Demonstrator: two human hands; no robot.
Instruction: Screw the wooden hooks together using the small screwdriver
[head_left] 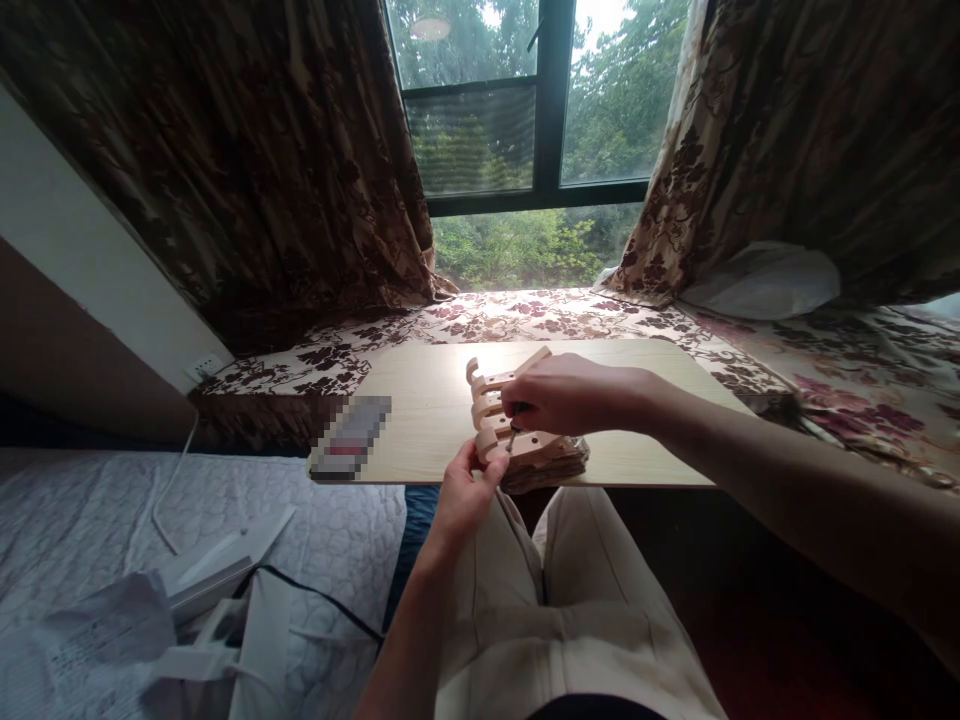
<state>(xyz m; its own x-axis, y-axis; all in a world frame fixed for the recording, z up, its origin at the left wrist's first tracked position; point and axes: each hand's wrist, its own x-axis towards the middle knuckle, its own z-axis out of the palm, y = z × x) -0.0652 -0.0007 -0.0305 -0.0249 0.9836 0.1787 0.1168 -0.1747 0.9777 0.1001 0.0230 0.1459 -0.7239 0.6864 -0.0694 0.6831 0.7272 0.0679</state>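
Note:
In the head view, several light wooden hook-shaped pieces (489, 405) with dark holes lie side by side near the table's front edge. My left hand (469, 490) pinches the curved end of the nearest wooden hook (487, 441) between thumb and fingers. Above it, my right hand (551, 390) is closed around a small tool with a dark handle and thin metal shaft, probably a screwdriver (513, 436). Its tip points down at the nearest hook; whether it sits in a hole is too small to tell. Under the hooks is a rough brown layered block (562, 463), partly hidden.
The pale wooden table (420, 400) stands over my knees, with a blurred-out flat object (352, 440) on its left. Beyond lies a floral-covered window ledge (517, 305) with a white plastic bag (765, 280). Boxes and papers (217, 580) lie on the quilted bed (330, 520).

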